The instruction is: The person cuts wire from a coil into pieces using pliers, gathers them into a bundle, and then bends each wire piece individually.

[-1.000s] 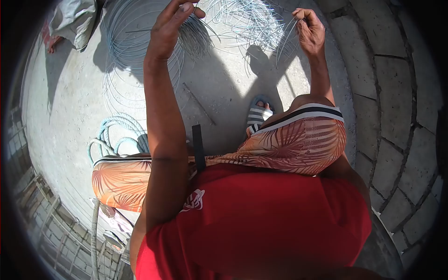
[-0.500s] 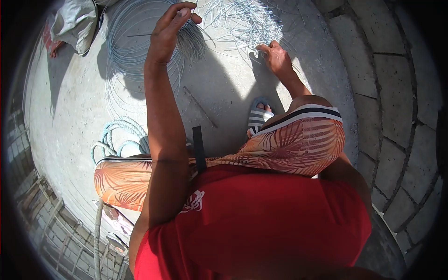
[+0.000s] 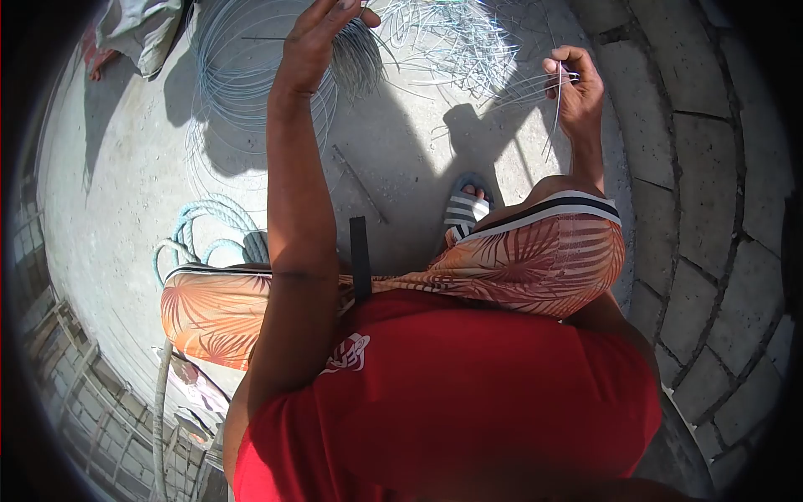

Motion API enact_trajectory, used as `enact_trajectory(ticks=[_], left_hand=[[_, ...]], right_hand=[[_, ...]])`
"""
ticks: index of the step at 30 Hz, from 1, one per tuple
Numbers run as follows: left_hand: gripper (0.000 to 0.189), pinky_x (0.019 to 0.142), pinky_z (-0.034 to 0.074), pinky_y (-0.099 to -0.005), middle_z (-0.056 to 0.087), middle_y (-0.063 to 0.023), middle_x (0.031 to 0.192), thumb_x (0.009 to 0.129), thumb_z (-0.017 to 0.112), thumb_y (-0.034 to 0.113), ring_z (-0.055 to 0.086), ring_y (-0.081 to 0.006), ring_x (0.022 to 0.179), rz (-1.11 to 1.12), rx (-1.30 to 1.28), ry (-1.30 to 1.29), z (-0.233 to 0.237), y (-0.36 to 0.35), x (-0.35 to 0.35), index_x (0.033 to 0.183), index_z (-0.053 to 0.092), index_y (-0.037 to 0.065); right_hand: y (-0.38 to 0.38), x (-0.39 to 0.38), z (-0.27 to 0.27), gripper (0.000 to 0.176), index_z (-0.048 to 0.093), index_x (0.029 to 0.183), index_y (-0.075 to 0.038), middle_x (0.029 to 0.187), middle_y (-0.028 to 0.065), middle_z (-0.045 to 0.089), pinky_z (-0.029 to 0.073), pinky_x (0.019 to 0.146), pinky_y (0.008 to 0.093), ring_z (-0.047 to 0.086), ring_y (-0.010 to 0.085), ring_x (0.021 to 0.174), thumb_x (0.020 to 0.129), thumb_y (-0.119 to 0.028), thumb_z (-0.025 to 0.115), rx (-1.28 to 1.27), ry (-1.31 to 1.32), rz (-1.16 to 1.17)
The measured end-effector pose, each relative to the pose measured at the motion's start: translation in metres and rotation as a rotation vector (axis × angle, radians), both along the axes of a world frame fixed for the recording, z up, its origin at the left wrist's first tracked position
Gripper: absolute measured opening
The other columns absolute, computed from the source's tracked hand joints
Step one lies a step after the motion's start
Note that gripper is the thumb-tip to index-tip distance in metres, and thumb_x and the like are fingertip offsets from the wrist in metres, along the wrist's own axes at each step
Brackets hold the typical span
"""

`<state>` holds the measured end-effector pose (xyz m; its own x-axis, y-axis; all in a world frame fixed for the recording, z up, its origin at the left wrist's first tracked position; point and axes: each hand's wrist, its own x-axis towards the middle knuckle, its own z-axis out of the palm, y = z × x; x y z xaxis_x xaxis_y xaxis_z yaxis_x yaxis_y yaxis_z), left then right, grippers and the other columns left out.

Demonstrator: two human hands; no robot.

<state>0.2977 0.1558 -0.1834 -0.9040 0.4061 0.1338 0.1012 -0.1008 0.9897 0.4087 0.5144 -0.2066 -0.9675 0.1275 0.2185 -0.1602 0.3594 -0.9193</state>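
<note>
My left hand (image 3: pixel 311 52) is raised at the top, over the coil of thin wire (image 3: pixel 219 92) and right beside a dark bundle of wire ends (image 3: pixel 355 60). Its fingers curl at the frame's edge, and what they hold is hidden. At the upper right my right hand (image 3: pixel 577 88) pinches a few thin wires (image 3: pixel 554 113) between thumb and fingers. These wires stretch leftward to a bright, loose heap of cut wires (image 3: pixel 473 50) on the concrete.
A coiled pale blue rope (image 3: pixel 188 222) lies by my left knee. A thin rod (image 3: pixel 360 186) rests on the floor ahead of me. A whitish sack (image 3: pixel 142 33) is at the upper left. Stone blocks (image 3: pixel 703 159) line the right side. My sandalled foot (image 3: pixel 467 203) is near the middle.
My right hand has moved right and up from the heap's edge, with wires now visible in its fingers. My left hand has shifted slightly up and right.
</note>
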Motion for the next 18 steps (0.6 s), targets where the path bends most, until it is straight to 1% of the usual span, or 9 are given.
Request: enact_trajectory(ticks=[1, 3, 5, 6, 12, 14, 16, 17, 18], left_hand=[[0.035, 0.094, 0.042, -0.0296, 0.069, -0.0044, 0.096, 0.105, 0.055, 0.033, 0.061, -0.0132, 0.098, -0.007, 0.004, -0.003, 0.0, 0.001, 0.0, 0.122, 0.062, 0.003], [0.036, 0.094, 0.042, -0.0295, 0.069, -0.0044, 0.096, 0.105, 0.055, 0.034, 0.061, -0.0131, 0.098, -0.006, 0.004, 0.008, 0.002, 0.0, -0.002, 0.122, 0.062, 0.003], [0.036, 0.094, 0.042, -0.0293, 0.069, -0.0044, 0.096, 0.105, 0.055, 0.034, 0.061, -0.0131, 0.098, -0.003, -0.01, 0.021, 0.002, 0.0, 0.0, 0.123, 0.061, 0.003], [0.036, 0.094, 0.042, -0.0292, 0.069, -0.0044, 0.097, 0.105, 0.055, 0.034, 0.061, -0.013, 0.098, -0.003, -0.011, 0.013, 0.001, -0.002, 0.001, 0.123, 0.061, 0.003], [0.042, 0.096, 0.042, -0.0306, 0.071, -0.006, 0.098, 0.106, 0.05, 0.039, 0.062, -0.0148, 0.1, 0.018, -0.136, 0.074, -0.001, -0.009, 0.007, 0.124, 0.062, 0.003], [0.045, 0.101, 0.043, -0.0322, 0.073, -0.0053, 0.099, 0.105, 0.047, 0.043, 0.063, -0.016, 0.104, 0.062, -0.239, 0.116, -0.005, -0.008, 0.006, 0.126, 0.066, 0.008], [0.046, 0.096, 0.045, -0.0294, 0.072, -0.0072, 0.1, 0.106, 0.045, 0.042, 0.064, -0.0151, 0.1, 0.069, -0.253, 0.083, -0.006, -0.007, 0.008, 0.127, 0.064, 0.006], [0.047, 0.093, 0.046, -0.028, 0.072, -0.0081, 0.1, 0.106, 0.045, 0.042, 0.064, -0.0146, 0.098, 0.07, -0.264, 0.063, -0.007, -0.009, 0.008, 0.128, 0.064, 0.005], [0.047, 0.093, 0.046, -0.0285, 0.072, -0.0087, 0.1, 0.106, 0.044, 0.041, 0.064, -0.015, 0.098, 0.063, -0.262, 0.064, -0.006, -0.009, 0.006, 0.128, 0.063, 0.004]], right_hand=[[-0.001, -0.002, -0.012, 0.008, 0.065, 0.102, 0.0, 0.092, 0.0071, 0.069, 0.055, 0.08, 0.0331, 0.067, 0.0132, 0.088, 0.096, -0.005, 0.068, 0.133, -0.101, 0.026], [-0.022, -0.007, -0.051, 0.012, 0.066, 0.103, -0.001, 0.089, 0.0098, 0.069, 0.055, 0.078, 0.0375, 0.069, 0.0205, 0.085, 0.094, -0.009, 0.069, 0.199, -0.14, 0.145], [-0.049, -0.019, -0.068, 0.015, 0.068, 0.104, -0.003, 0.09, 0.0161, 0.07, 0.055, 0.078, 0.0432, 0.07, 0.0317, 0.084, 0.09, -0.009, 0.07, 0.646, -0.186, 0.212], [-0.053, -0.028, -0.094, 0.014, 0.07, 0.102, -0.005, 0.093, 0.0228, 0.069, 0.055, 0.08, 0.0465, 0.068, 0.0407, 0.087, 0.088, -0.009, 0.07, 0.64, -0.08, 0.176], [-0.068, -0.057, -0.156, 0.02, 0.071, 0.103, -0.004, 0.1, 0.0268, 0.067, 0.056, 0.08, 0.0547, 0.069, 0.0471, 0.092, 0.09, -0.01, 0.057, 0.917, -0.264, 0.21], [-0.074, -0.054, -0.156, 0.021, 0.071, 0.103, -0.005, 0.099, 0.0278, 0.065, 0.056, 0.079, 0.0536, 0.069, 0.0468, 0.089, 0.09, -0.012, 0.057, 0.881, -0.227, 0.184], [-0.079, -0.055, -0.161, 0.019, 0.07, 0.102, -0.005, 0.101, 0.0285, 0.064, 0.056, 0.08, 0.053, 0.068, 0.0464, 0.089, 0.089, -0.013, 0.06, 0.9, -0.205, 0.206], [-0.075, -0.052, -0.162, 0.016, 0.068, 0.1, -0.003, 0.101, 0.0275, 0.064, 0.055, 0.08, 0.0536, 0.068, 0.0454, 0.089, 0.088, -0.014, 0.063, 0.813, -0.183, 0.262], [-0.075, -0.043, -0.142, 0.016, 0.065, 0.1, -0.002, 0.099, 0.0258, 0.064, 0.055, 0.08, 0.0524, 0.067, 0.0445, 0.086, 0.089, -0.014, 0.063, 0.786, -0.143, 0.238]])
